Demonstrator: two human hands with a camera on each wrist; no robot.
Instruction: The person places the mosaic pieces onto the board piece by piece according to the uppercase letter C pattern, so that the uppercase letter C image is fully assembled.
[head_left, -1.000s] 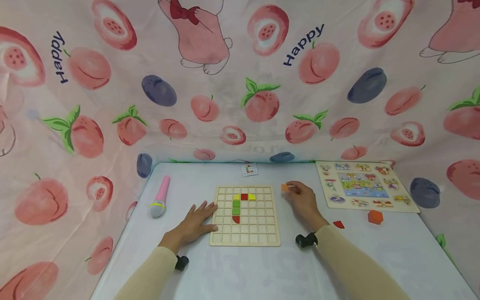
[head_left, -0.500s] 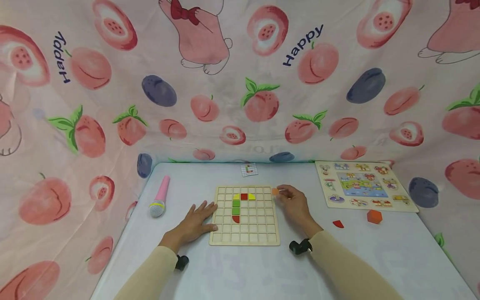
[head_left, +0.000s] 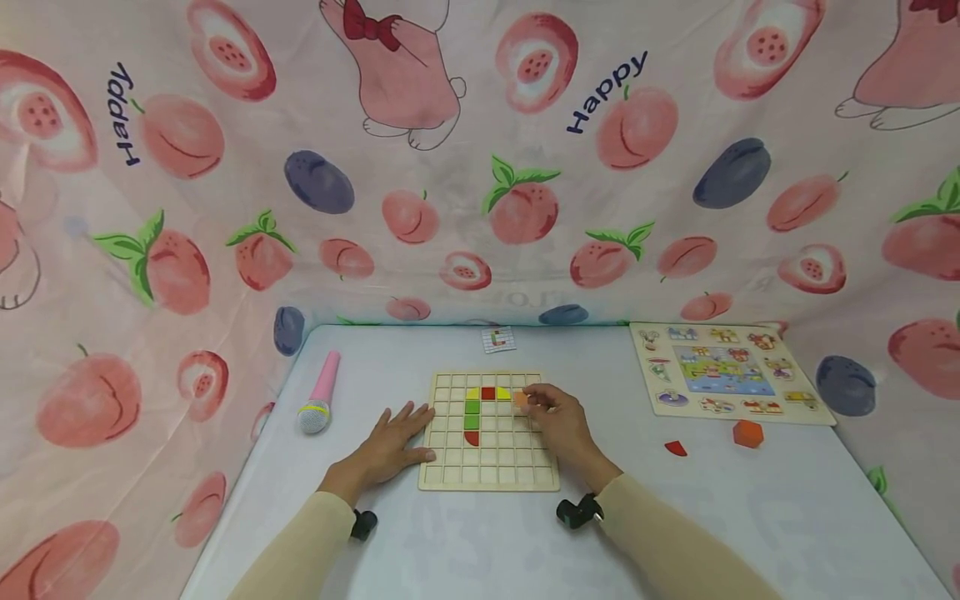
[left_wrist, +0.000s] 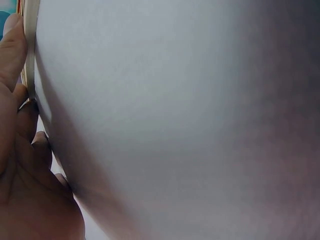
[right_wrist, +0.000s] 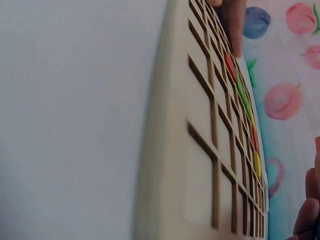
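Note:
My left hand [head_left: 386, 450] rests on the table with spread fingers touching the left edge of a wooden grid board [head_left: 506, 460]. The right hand [head_left: 564, 425] pinches a small orange tile [head_left: 519, 399] over the board's upper right part. Beside that tile, a row holds a yellow quarter-round tile [head_left: 504, 394], a red square tile [head_left: 489, 393] and a second yellow one [head_left: 474, 394]. Below the row's left end come two green square tiles [head_left: 472, 414] and a red quarter-round tile [head_left: 472, 438]. In the right wrist view only some fingertips [right_wrist: 307, 217] show.
Behind the board lies a small pattern card [head_left: 498, 339]. A pink toy microphone [head_left: 323, 392] is at the left. At the right are a picture puzzle board [head_left: 731, 371], an orange-red hexagonal block [head_left: 748, 433] and a loose red tile [head_left: 676, 448]. A fruit-print cloth [head_left: 525, 283] hangs behind.
The right hand has carried the orange tile leftward and slightly nearer, from the table beside the board to over its grid. The left hand has stayed in place.

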